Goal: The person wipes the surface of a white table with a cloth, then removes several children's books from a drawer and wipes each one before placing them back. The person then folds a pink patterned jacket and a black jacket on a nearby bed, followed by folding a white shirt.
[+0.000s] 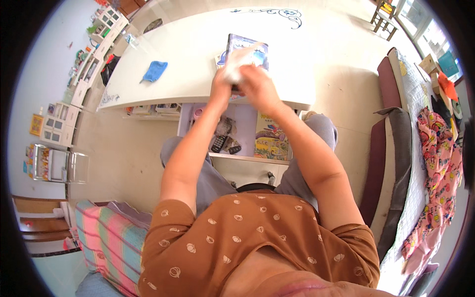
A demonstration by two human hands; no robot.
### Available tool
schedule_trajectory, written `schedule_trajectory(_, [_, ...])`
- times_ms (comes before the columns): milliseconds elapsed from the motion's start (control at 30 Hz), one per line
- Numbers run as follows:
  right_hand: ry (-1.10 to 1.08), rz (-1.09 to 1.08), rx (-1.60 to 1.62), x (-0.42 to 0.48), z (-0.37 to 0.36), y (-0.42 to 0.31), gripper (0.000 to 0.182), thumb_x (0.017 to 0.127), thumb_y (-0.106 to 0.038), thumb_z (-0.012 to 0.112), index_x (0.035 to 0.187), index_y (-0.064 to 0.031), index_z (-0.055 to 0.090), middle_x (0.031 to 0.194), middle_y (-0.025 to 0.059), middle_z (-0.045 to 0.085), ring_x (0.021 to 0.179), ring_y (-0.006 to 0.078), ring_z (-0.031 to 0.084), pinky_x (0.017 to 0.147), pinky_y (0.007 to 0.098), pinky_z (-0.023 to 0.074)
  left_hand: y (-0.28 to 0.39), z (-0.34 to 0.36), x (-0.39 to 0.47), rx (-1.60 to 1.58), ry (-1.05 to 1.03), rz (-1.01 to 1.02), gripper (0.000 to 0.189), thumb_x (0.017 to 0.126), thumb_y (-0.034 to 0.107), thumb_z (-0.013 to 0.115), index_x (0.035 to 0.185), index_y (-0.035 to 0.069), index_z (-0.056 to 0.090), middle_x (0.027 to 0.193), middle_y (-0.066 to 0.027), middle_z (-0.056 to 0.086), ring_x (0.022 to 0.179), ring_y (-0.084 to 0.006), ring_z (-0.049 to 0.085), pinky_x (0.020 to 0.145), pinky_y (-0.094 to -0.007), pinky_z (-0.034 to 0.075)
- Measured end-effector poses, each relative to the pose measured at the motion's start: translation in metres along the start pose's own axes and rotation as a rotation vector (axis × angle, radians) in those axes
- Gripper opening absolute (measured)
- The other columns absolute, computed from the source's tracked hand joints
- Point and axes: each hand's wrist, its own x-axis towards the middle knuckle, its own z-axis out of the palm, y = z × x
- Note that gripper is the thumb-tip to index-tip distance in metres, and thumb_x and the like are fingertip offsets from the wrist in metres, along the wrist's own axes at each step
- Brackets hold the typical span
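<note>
Above the near edge of a white table, my left hand and my right hand are close together over a dark blue book or case with a picture cover. Between them is a pale, blurred thing, perhaps a cloth or tissue; motion blur hides its exact kind and how each hand grips it. Other printed items lie under the book, partly hidden. A blue cloth lies on the table to the left.
Below the tabletop an open drawer holds a remote control, a yellow picture book and small items. A sofa with a pink patterned garment stands at right. A plaid-covered seat is at lower left.
</note>
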Motion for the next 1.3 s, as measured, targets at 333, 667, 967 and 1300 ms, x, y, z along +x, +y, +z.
schedule_trajectory(333, [0.16, -0.057, -0.345, 0.038, -0.011, 0.012, 0.037, 0.078, 0.0, 0.06, 0.112, -0.0115, 0.07, 0.107, 0.0115, 0.064, 0.101, 0.0342, 0.059, 0.087, 0.0426, 0.0493, -0.03, -0.009, -0.101, -0.338, -0.033, 0.113, 0.039, 0.094, 0.004, 0.059, 0.131, -0.002, 0.049, 0.116, -0.0047, 0.059, 0.102, -0.0113, 0.056, 0.092, -0.0291, 0.047])
schedule_trajectory(667, [0.168, 0.794, 1.446, 0.035, -0.003, -0.002, 0.043, 0.105, -0.035, 0.045, 0.133, -0.0044, 0.052, 0.119, 0.0137, 0.064, 0.107, 0.025, 0.064, 0.087, 0.0402, 0.0554, 0.007, -0.042, -0.097, -0.894, -0.075, 0.084, 0.042, 0.097, 0.015, 0.056, 0.135, 0.006, 0.042, 0.117, -0.0133, 0.063, 0.09, -0.0282, 0.069, 0.057, -0.0459, 0.056])
schedule_trajectory(967, [-0.12, 0.891, 1.3, -0.016, 0.054, -0.085, 0.034, 0.102, -0.025, 0.048, 0.125, -0.0015, 0.056, 0.111, 0.0131, 0.067, 0.092, 0.0257, 0.068, 0.079, 0.0405, 0.0573, 0.0, -0.059, -0.12, -0.541, 0.33, 0.246, 0.024, 0.099, 0.022, 0.056, 0.117, 0.006, 0.054, 0.088, -0.0038, 0.066, 0.057, -0.0095, 0.06, 0.039, -0.0238, 0.042])
schedule_trajectory(1300, [0.087, 0.421, 0.879, -0.009, 0.03, -0.124, 0.016, 0.1, -0.014, 0.056, 0.107, -0.0022, 0.065, 0.102, 0.0041, 0.065, 0.082, 0.0132, 0.059, 0.074, 0.0263, 0.0478, 0.021, -0.11, -0.155, -0.401, 0.537, 0.392, 0.024, 0.1, 0.018, 0.054, 0.119, 0.004, 0.049, 0.095, -0.0067, 0.065, 0.064, -0.0144, 0.066, 0.043, -0.0289, 0.054])
